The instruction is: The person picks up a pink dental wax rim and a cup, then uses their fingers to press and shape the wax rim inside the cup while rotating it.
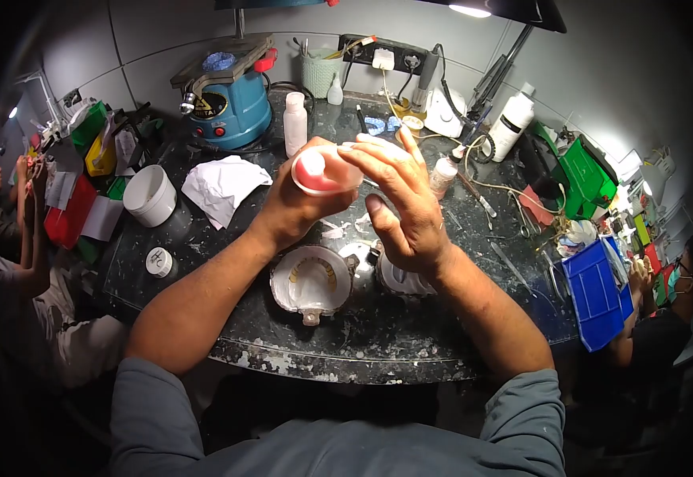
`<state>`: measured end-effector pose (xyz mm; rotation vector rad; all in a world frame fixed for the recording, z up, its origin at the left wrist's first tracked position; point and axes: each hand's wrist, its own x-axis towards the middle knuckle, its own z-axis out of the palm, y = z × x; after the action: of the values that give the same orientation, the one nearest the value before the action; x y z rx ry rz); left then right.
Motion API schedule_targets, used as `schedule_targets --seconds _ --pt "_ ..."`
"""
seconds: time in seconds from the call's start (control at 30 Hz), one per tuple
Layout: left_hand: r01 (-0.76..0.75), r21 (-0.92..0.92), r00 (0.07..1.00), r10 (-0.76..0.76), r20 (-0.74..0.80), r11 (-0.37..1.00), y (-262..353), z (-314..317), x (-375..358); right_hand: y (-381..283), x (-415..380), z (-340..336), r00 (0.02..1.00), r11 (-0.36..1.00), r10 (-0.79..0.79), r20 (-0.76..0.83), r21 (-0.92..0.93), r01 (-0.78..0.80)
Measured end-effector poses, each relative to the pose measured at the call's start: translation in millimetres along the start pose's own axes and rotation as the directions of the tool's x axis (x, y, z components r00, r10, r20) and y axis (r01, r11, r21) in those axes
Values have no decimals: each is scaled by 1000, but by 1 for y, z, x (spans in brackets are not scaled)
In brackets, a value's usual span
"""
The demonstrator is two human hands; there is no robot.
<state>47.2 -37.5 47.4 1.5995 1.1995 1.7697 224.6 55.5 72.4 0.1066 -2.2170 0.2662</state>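
Observation:
My left hand [297, 205] is wrapped round a small translucent cup [347, 180], tipped so that pink material shows inside it. My right hand [403, 195] is raised at the cup's right side, fingers stretched out and spread, its fingertips right at the rim. Below the hands on the bench lies a round dental flask half [281, 294] filled with white plaster, with a curved row of yellowish teeth [312, 274] in it. Partly hidden under my right wrist is a second flask half [404, 281].
On the black bench [346, 354] are a white tub [149, 197], a lidded jar [159, 262], crumpled paper [225, 187], a pink bottle [295, 126] and a blue machine [231, 119]. A white bottle [512, 123] and blue tray [597, 290] are right. People sit at both sides.

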Motion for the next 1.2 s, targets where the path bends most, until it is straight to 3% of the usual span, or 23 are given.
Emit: schedule_targets --seconds 0.13,0.17,0.2,0.27,0.33,0.37,0.47,0.53,0.57,0.67,0.8,0.87,1.0,1.2 --pt "-10 70 1000 11 -20 998 -9 1 -1 -2 1 1 999 998 -17 51 -53 20" --pt "-14 -78 1000 14 -2 997 -12 3 -2 -7 4 -2 995 997 -23 95 -71 30" --pt "19 12 999 -19 36 1000 -8 0 -3 -9 5 0 991 990 -56 120 -119 70" --pt "40 -37 999 -39 33 998 -5 3 -2 -18 7 5 990 975 -2 139 -222 33" --pt "-88 -9 996 88 -15 996 -11 1 -2 -6 4 9 994 966 34 102 -258 -7" --pt "-58 -18 998 57 -39 998 -13 -1 -3 -3 4 6 995 957 36 97 -289 -6" --pt "-106 178 993 113 -31 978 -11 -1 0 -4 3 4 992 989 125 -17 -79 -125" --pt "-32 -79 999 29 -41 996 -11 4 -4 -8 4 4 998 992 49 36 -114 -44" --pt "-78 76 997 80 -13 994 -15 -1 -2 -7 3 6 991 975 21 129 -221 8" --pt "-46 -46 998 44 -43 998 -20 -1 -2 -4 0 11 993 979 87 78 -189 -71" --pt "-77 -8 995 77 -64 997 -15 0 1 4 0 8 990 978 59 125 -206 -33" --pt "19 -77 998 -23 -53 997 -12 2 -2 1 0 7 992 992 122 28 -37 -121" --pt "12 80 1000 -12 3 997 -14 -6 1 4 0 2 990 991 129 -56 44 -127" --pt "57 85 997 -52 -61 995 -19 -10 3 12 -6 6 990 991 132 -55 -12 -133"
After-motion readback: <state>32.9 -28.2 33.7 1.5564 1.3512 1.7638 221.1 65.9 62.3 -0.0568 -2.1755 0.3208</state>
